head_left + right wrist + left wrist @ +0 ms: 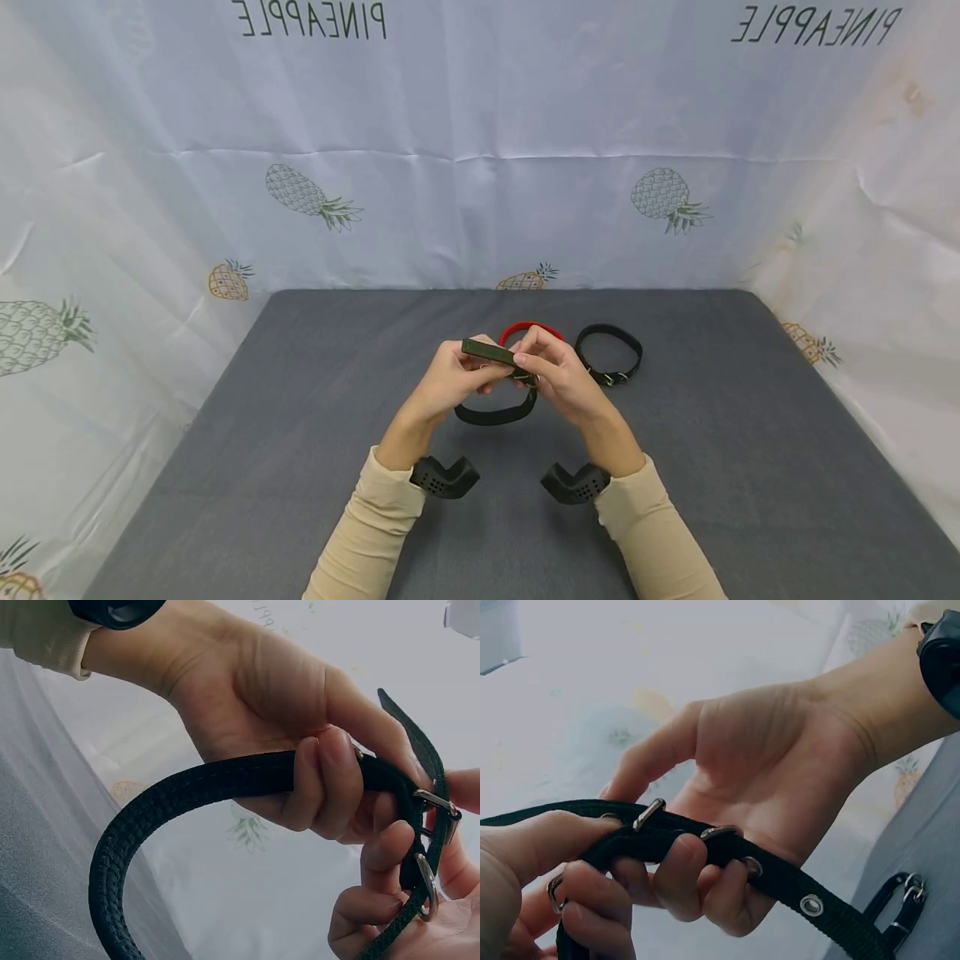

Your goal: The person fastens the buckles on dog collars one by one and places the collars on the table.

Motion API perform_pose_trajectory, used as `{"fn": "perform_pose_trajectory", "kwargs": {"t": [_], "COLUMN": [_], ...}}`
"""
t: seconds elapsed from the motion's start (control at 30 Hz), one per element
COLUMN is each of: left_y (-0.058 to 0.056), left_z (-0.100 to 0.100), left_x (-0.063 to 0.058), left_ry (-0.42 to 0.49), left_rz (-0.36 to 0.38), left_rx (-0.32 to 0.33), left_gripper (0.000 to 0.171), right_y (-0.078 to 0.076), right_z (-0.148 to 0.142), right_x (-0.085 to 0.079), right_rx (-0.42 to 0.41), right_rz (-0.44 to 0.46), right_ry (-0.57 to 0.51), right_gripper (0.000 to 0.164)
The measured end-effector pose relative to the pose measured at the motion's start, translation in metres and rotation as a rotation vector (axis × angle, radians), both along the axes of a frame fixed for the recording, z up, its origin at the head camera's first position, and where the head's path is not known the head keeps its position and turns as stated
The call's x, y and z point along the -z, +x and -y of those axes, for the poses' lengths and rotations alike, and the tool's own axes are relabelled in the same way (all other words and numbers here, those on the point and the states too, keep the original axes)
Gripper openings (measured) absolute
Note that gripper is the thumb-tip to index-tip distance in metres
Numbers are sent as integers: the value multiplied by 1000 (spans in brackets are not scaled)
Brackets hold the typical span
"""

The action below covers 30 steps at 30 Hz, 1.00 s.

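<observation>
Both hands hold a dark green buckled collar [486,351] above the table, its loop hanging below them. The left hand [442,379] pinches the band left of the metal buckle [439,808]; in the right wrist view its fingers curl round the thick strap. From the other side the right hand [562,375] grips the collar, thumb on top in the head view, fingers wrapped near the metal eyelets [811,904] in the left wrist view. At the buckle the strap's tapered tip [388,706] sticks up past the frame. A metal ring [428,889] sits beside the right fingers.
Behind the hands a red collar [525,324] lies on the grey table [300,433], partly hidden. A black collar [640,354] with a metal buckle lies to the right. Black wrist cameras [450,479] sit on both forearms. A pineapple-print cloth [465,217] hangs round the table.
</observation>
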<state>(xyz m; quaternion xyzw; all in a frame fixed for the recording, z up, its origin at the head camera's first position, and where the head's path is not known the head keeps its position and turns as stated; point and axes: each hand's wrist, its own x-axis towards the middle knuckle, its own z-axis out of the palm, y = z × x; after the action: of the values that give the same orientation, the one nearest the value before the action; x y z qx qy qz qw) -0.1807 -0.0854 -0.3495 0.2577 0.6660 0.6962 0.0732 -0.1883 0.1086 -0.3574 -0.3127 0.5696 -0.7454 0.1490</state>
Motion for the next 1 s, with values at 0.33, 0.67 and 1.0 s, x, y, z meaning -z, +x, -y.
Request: {"fn": "perform_pose_trajectory", "kwargs": {"t": [0.33, 0.67, 1.0], "left_y": [1, -2, -5], "left_z": [10, 12, 11], "left_x": [-5, -3, 2], "left_ry": [2, -53, -149], "left_rz": [18, -105, -146], "left_rx": [13, -33, -23], "left_gripper": [48, 33, 33], "right_y": [-2, -2, -1], "right_z": [-1, -4, -10], "right_x": [1, -1, -2], "right_rx": [33, 32, 53], "right_rz": [62, 71, 21], "right_ry": [-53, 77, 151], "right_gripper": [26, 26, 19]}}
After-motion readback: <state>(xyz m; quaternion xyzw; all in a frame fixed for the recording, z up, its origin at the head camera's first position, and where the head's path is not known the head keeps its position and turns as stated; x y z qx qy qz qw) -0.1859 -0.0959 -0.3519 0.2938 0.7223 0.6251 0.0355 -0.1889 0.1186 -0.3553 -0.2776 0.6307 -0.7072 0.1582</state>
